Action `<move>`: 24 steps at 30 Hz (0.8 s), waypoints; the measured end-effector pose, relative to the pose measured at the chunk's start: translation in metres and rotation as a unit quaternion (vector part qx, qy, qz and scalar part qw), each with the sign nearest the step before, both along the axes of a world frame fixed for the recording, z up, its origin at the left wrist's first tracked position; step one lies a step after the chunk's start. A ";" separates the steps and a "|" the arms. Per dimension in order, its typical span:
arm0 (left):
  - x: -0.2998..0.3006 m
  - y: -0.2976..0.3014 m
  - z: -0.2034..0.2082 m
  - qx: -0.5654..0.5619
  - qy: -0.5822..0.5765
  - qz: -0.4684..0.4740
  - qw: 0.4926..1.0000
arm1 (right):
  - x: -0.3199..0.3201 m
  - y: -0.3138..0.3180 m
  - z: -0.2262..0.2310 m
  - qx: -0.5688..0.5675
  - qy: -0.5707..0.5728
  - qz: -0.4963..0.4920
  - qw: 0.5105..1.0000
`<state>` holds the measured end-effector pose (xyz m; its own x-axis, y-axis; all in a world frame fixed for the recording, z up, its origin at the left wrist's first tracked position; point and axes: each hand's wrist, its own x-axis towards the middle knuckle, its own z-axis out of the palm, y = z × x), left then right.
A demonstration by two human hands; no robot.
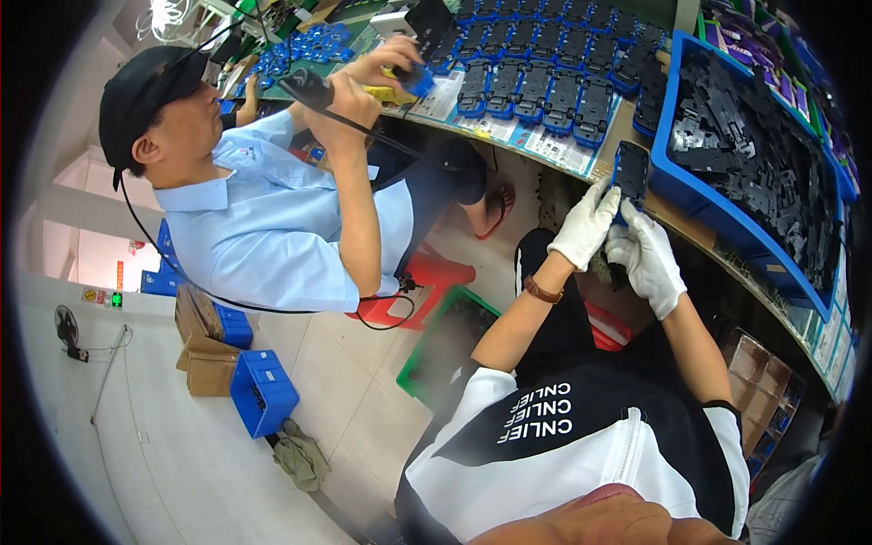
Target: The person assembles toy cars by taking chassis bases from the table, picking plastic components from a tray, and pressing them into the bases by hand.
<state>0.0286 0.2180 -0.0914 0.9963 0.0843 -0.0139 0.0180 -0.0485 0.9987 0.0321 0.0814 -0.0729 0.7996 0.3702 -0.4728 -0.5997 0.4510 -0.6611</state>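
Note:
In front of me, at the bench edge, a black-and-blue plastic toy car body (629, 173) is held up with its black side showing. My left hand (584, 225), in a white glove, is closed on its lower left end. The gloved fingers of my right hand (650, 262) close on the lower right end, close to the left fingertips. Rows of similar toy car bodies (536, 91) lie on the newspaper-covered bench just beyond. To the right of my hands stands a blue bin (668, 168) heaped with flat black plastic parts (727, 127).
At the left, a co-worker in a light blue shirt (272, 236) handles a blue piece (416, 80) and a black-cabled tool (307, 89). Between us are a red stool (434, 277) and a green crate (421, 361). A partitioned carton (756, 381) sits under the bench.

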 end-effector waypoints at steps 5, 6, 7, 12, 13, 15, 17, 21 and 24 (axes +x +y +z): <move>-0.003 0.008 -0.002 -0.018 0.012 0.036 0.999 | 0.016 0.006 0.000 -0.050 -0.053 0.077 0.994; -0.003 0.010 0.002 0.006 0.007 0.058 0.998 | 0.020 0.007 0.000 -0.065 -0.058 0.082 0.993; -0.004 0.013 0.005 0.030 0.002 0.079 0.996 | 0.023 0.009 0.001 -0.065 -0.059 0.083 0.993; 0.013 0.041 0.011 0.401 -0.235 0.269 0.844 | 0.039 0.018 0.014 -0.100 -0.049 0.088 0.990; 0.021 0.047 0.019 0.440 -0.262 0.283 0.811 | 0.044 0.019 0.013 -0.102 -0.042 0.098 0.989; 0.044 0.065 0.034 0.472 -0.272 0.270 0.794 | 0.055 0.020 0.009 -0.111 -0.052 0.112 0.986; 0.069 0.088 0.042 0.551 -0.199 0.279 0.761 | 0.064 0.024 0.012 -0.151 -0.051 0.131 0.978; 0.103 0.144 0.043 0.561 -0.008 0.239 0.793 | 0.073 0.032 0.018 -0.202 -0.049 0.160 0.965; 0.109 0.164 0.025 0.585 -0.033 0.242 0.774 | 0.075 0.035 0.019 -0.204 -0.061 0.171 0.962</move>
